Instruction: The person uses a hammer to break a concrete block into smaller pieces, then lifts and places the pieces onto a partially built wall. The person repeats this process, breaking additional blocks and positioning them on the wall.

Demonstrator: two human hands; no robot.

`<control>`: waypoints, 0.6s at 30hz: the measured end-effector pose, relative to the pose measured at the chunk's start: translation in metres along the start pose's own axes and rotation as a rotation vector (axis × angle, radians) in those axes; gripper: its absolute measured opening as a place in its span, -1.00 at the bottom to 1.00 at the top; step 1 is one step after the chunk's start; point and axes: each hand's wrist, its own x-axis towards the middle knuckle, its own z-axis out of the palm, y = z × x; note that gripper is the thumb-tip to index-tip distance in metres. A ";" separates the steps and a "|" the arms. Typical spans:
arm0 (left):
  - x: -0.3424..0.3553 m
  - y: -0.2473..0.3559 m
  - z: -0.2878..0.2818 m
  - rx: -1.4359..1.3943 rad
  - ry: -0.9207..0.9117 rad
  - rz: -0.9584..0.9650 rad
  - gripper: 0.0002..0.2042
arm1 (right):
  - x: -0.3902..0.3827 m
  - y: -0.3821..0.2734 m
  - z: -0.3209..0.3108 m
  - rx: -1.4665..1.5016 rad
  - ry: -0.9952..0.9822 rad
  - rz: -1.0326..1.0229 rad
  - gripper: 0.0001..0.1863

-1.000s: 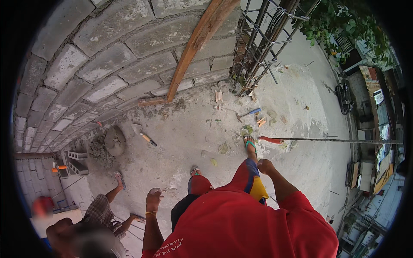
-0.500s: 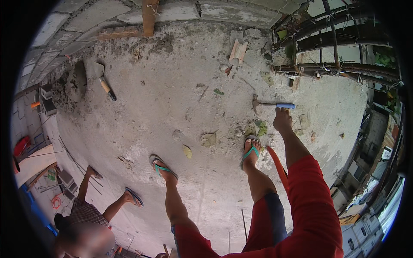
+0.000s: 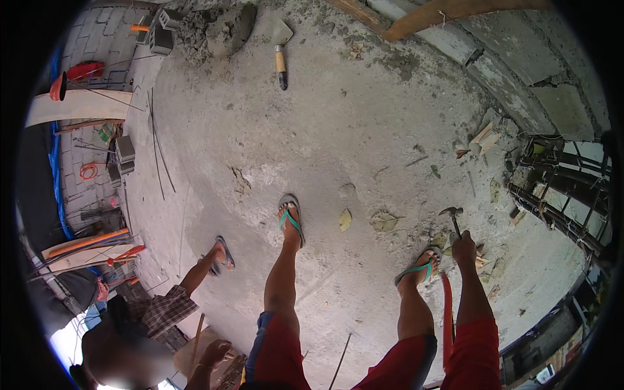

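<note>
The right hand clasps the hammer in its grip; the left hand is well left of the hammer, grip unclear.

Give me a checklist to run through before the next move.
1. Hammer held by its handle in the right hand: ok.
2. Left hand free: ok, seems to hold nothing.
3. Hammer head off the floor: cannot tell.
4. Space beside right foot clear: not ok, red curved object close by.
5. Trowel away from both feet: ok.
6. Co-worker apart from hammer: ok, over to the left.
</note>
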 end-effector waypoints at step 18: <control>0.019 -0.207 -0.204 -0.709 0.019 0.313 -0.69 | -0.499 -0.420 -0.223 -0.109 -0.167 -0.270 -0.61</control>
